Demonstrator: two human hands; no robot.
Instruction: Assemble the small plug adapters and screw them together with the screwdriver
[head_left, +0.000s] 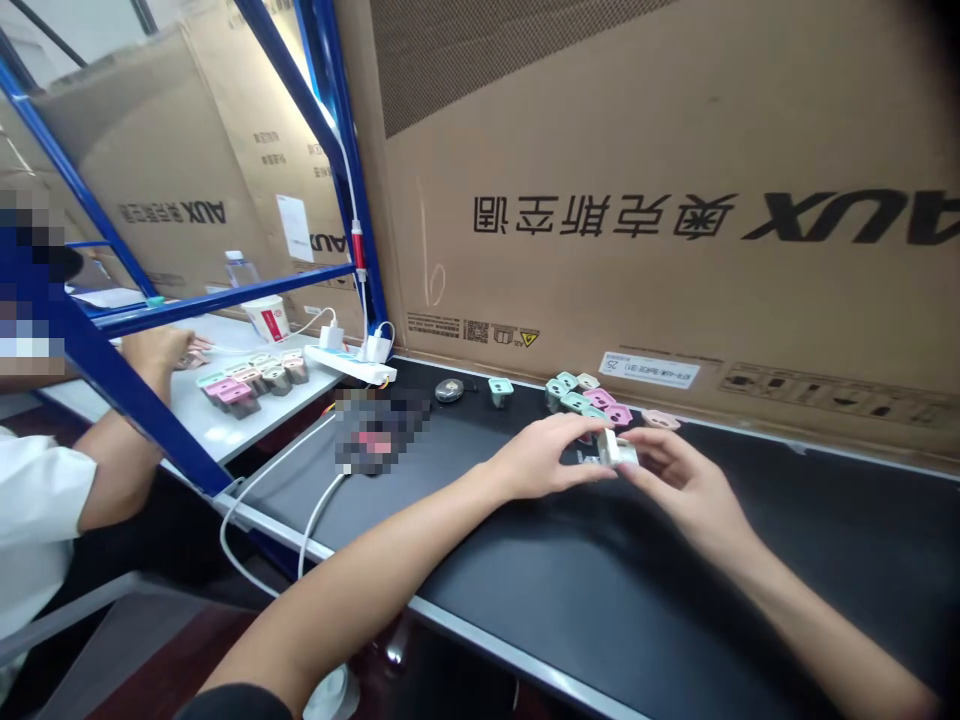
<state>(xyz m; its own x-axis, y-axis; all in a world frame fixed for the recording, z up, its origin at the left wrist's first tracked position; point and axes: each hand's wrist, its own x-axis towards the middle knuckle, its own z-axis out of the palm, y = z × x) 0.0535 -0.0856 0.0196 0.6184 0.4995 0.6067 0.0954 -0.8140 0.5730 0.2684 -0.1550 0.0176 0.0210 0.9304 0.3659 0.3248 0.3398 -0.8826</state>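
Where a cluster of small containers with mint-green, pink and pale peach tops stands on a matte black worktop, the following items are found about it.

Small whitish block-shaped piece: one, held up just in front of the cluster; finer detail covered by fingers.
Left hand: bare, thumb and fingers narrowed on the left side of the piece, gripping it.
Right hand: bare, thumb and forefinger narrowed on the right side of the same piece, gripping it; other fingers curled.
Flat pale-pink top: just right of the cluster.
Single container with mint-green top: left of the cluster, apart from it.
Round dark case with a shiny upper face: farther left of the cluster.
Dark item, blurred over: well left of the cluster, a white cable at its near end.
White power strip: well left of the cluster, plugs fitted.
Large brown cardboard carton with upside-down black lettering: upright behind the cluster.
Blue metal frame: far left of the cluster; beyond it, a co-worker's forearm and a second group of pastel-topped containers.
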